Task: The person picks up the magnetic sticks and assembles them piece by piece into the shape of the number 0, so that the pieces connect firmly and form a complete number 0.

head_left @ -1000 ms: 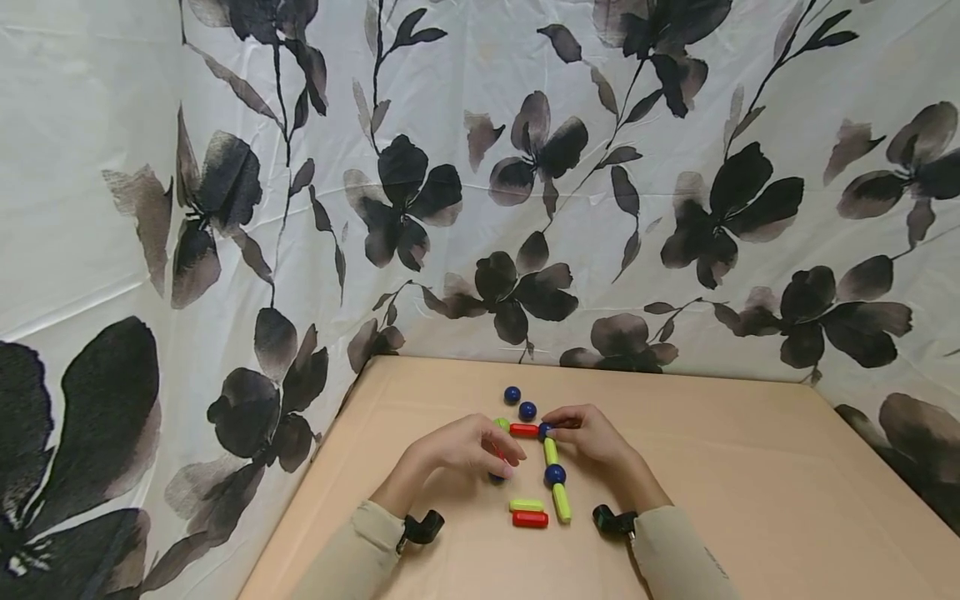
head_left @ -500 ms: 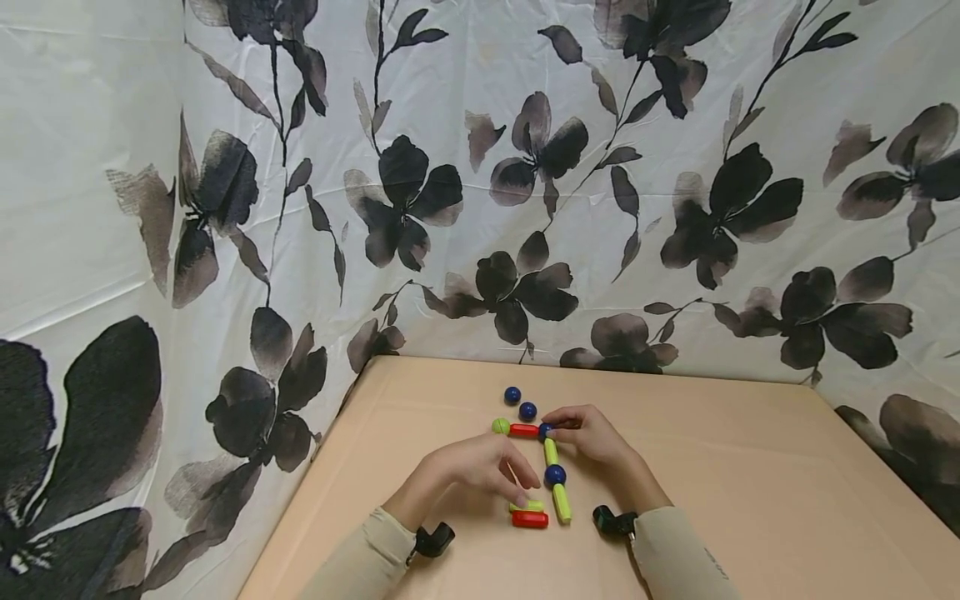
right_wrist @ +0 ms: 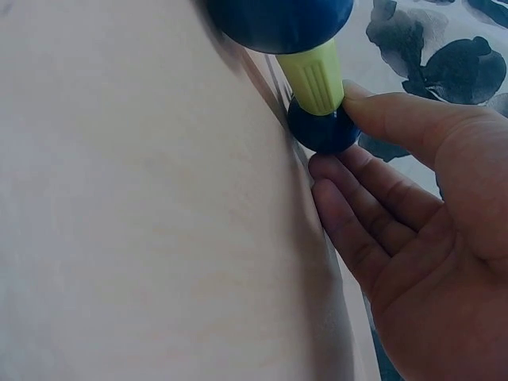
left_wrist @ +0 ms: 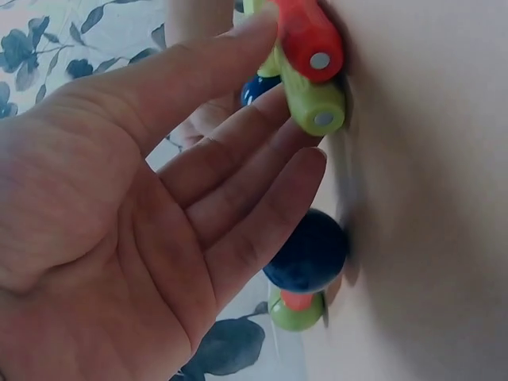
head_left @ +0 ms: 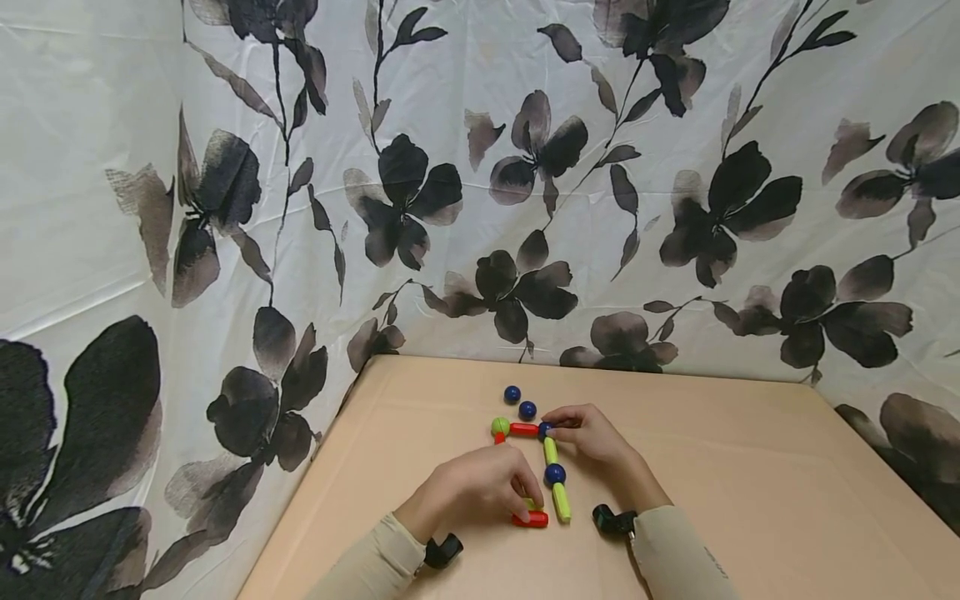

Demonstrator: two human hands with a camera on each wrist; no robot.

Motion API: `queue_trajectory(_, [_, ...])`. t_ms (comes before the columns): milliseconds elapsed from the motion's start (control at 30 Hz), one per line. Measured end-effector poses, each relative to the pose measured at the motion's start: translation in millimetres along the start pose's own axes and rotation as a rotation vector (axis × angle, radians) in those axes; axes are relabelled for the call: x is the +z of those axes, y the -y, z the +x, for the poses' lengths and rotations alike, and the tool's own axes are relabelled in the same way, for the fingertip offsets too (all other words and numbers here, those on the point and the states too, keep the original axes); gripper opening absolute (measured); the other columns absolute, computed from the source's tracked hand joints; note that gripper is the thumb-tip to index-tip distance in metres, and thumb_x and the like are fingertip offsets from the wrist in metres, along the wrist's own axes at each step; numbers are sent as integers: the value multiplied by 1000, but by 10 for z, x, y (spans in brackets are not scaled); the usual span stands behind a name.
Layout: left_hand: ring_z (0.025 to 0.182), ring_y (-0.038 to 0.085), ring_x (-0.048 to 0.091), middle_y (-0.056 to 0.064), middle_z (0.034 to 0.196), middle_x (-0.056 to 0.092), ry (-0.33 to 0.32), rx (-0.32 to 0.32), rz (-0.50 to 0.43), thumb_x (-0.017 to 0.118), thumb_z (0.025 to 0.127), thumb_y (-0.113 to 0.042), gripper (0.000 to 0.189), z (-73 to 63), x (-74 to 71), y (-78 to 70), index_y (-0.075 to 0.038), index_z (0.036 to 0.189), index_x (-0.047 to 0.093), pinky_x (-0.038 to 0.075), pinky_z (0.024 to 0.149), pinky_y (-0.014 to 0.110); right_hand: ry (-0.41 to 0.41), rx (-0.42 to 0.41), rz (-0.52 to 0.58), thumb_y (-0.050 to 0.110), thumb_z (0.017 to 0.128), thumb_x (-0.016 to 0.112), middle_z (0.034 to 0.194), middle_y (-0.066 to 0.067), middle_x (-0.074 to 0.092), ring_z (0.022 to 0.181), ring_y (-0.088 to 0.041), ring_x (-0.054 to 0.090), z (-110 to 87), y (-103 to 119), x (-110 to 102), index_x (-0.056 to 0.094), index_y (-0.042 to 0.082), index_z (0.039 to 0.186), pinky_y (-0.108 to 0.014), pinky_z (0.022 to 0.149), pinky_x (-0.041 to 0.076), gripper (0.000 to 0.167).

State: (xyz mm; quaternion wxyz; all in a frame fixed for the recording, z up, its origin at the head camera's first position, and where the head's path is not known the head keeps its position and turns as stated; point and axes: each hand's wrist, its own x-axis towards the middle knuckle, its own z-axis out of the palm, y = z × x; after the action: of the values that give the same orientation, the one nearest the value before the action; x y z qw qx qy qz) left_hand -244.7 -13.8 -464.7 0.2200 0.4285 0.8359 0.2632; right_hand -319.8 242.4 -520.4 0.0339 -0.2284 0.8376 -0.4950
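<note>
My left hand [head_left: 480, 483] is at two loose magnetic rods, one red [head_left: 536, 520] and one green [left_wrist: 317, 115], lying side by side. Its thumb lies against the red rod while other fingers reach the green rod's far side; the index finger is hidden in the left wrist view. My right hand [head_left: 596, 437] pinches a blue ball [right_wrist: 321, 133] at a corner of a rod-and-ball chain. From that ball a red rod [head_left: 524, 430] runs left to a green ball [head_left: 500, 426]. Toward me run a green rod [head_left: 551, 451], another blue ball [head_left: 555, 474] and a second green rod [head_left: 562, 504].
Two loose blue balls [head_left: 512, 394] lie beyond the chain. On the left side a red rod [head_left: 499, 438] leads from the green ball toward a blue ball [left_wrist: 308, 258], which my left hand hides in the head view. A floral curtain [head_left: 517, 192] hangs behind the tan tabletop [head_left: 750, 467].
My left hand has left the chain's left side and come nearer and rightward to the loose red and green rods. My right hand has stayed on the corner blue ball.
</note>
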Motion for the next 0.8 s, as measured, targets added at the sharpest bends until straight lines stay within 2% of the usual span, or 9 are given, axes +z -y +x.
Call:
queue_trajectory(100, [81,-3,57,-19,88,75,8,2,31,84,88,-12,17,12,10,-32,-22,101,84,51,77,16,-5,0,-12,9,96,74,118,-16,75,97,-14,69,6,17,-8,74,0,122,-19,86,55,28])
queue_trajectory(333, [80,-2,57,-16,89,74,8,-11,48,84,87,-11,14,13,19,-51,-21,97,84,51,77,17,-2,-8,-23,9,96,74,117,-16,76,100,-22,68,8,32,-11,74,0,123,-19,86,53,28])
queue_trajectory(500, [80,-3,57,-17,89,73,1,-5,72,85,87,-12,13,26,22,-54,-22,94,84,51,75,16,2,3,-9,9,96,74,117,-15,76,100,-20,68,4,30,-22,75,1,122,-19,87,54,28])
queue_trajectory(600, [81,-3,57,-16,90,73,11,-10,41,83,87,-9,13,28,19,-59,-19,95,85,51,75,17,2,-3,4,9,96,74,118,-17,75,100,-20,69,0,26,-27,74,-1,122,-19,87,54,28])
queue_trajectory(700, [82,-2,58,-14,91,75,28,-19,-12,82,88,-6,14,23,18,-59,-17,97,85,51,76,17,-2,13,-12,11,96,74,117,-13,76,100,-18,68,-1,25,-19,75,3,122,-19,88,53,27])
queue_trajectory(800, [84,-3,59,-14,92,76,39,-21,-26,82,88,-6,15,21,17,-56,-17,98,85,52,78,17,-6,26,-31,13,96,74,116,-10,76,100,-17,67,-3,30,-13,76,6,122,-20,89,52,27])
